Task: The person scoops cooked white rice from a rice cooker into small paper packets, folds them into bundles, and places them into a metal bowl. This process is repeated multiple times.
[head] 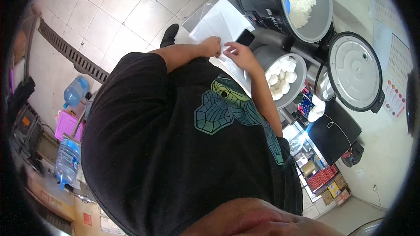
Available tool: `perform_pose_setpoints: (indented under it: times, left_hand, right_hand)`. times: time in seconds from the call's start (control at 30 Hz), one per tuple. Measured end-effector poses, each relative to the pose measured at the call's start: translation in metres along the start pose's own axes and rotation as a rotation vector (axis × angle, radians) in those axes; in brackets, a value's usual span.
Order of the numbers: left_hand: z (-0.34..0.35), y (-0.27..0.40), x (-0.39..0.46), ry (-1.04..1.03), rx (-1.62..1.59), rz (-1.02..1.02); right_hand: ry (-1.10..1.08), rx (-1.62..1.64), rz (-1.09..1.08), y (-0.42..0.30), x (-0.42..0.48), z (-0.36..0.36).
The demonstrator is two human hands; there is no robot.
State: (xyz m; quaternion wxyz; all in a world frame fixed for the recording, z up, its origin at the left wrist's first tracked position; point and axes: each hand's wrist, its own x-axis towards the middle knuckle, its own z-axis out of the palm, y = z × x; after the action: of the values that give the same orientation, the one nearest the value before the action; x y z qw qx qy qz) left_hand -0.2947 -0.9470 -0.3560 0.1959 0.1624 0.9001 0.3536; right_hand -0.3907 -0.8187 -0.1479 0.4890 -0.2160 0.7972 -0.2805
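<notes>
White paper sheets (pixel 218 23) lie overlapping on a grey work surface, with clear plastic at their far edge. My left hand (pixel 211 46) is closed at the near edge of the sheets and appears to pinch the paper. Just to its right, my right hand (pixel 241 55) is over the paper, thumb and fingers apart, with nothing visible between them. A black smartphone (pixel 245 37) rests on the paper beyond my right hand. More white sheet extends below my right wrist, partly hidden by the forearm.
Right of my hands stands a grey-lined container (pixel 300 80) of white rounded pieces. Behind it, a black cooker (pixel 259 3) holds white rice (pixel 298 0) and a blue utensil; a round lid (pixel 356 70) stands upright nearby. Water jugs (pixel 76 91) are at the left.
</notes>
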Motion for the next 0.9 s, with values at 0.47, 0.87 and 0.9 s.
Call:
perform_pose_setpoints:
  times: [0.47,0.87,0.9]
  left_hand:
    - [-0.074,-0.013,-0.033,0.135,0.048,-0.491]
    - [-0.082,-0.038,-0.039,-0.012,-0.040,-0.726]
    - [-0.078,-0.037,-0.041,0.022,-0.053,-0.718]
  right_hand:
    - [0.738,-0.067,-0.229,-0.132,0.003,-0.244]
    - [0.524,-0.753,0.120,-0.111,0.164,-0.278]
    - [0.506,-0.789,0.116,-0.111,0.168,-0.278]
